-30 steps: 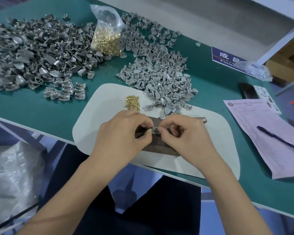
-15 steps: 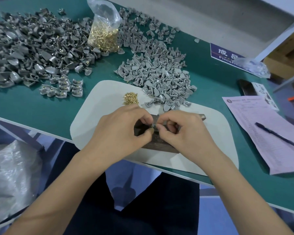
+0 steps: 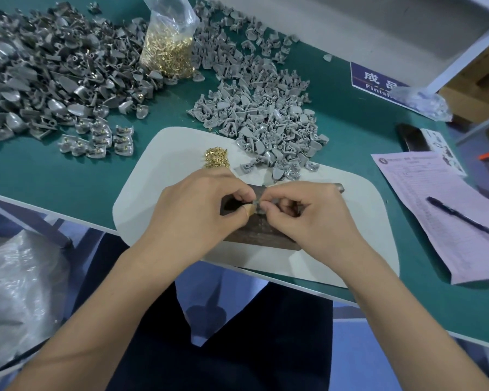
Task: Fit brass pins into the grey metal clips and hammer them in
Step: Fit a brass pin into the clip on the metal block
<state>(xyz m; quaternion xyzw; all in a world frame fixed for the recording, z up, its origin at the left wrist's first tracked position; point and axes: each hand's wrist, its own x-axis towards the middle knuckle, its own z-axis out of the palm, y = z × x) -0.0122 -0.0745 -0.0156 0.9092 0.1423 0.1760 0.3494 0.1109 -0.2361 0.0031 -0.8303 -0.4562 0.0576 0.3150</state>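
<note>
Both hands are bunched over the dark block (image 3: 261, 231), which sits on the white mat (image 3: 158, 198) at the bench's near edge, presumably as an anvil for the hammering to come. The left hand (image 3: 198, 210) has its fingers curled in tight, thumb and forefinger pinching at the meeting point; the right hand (image 3: 308, 213) mirrors it, fingers curled, tips pressed in from three o'clock. Between the two sets of fingertips sits a grey clip (image 3: 257, 209), only a sliver showing, held just above the block. I'd say a pin is going in, though whether one is in the pinch I cannot tell. At eleven o'clock from the hands a small heap of pins (image 3: 215, 158) lies close for quick picking. At one o'clock the clip pile (image 3: 263, 119) spills onto the mat. Further out, at eleven, the pin bag (image 3: 168, 49) stands, and far left spreads the darker heap (image 3: 40, 74), likely finished pieces.
</note>
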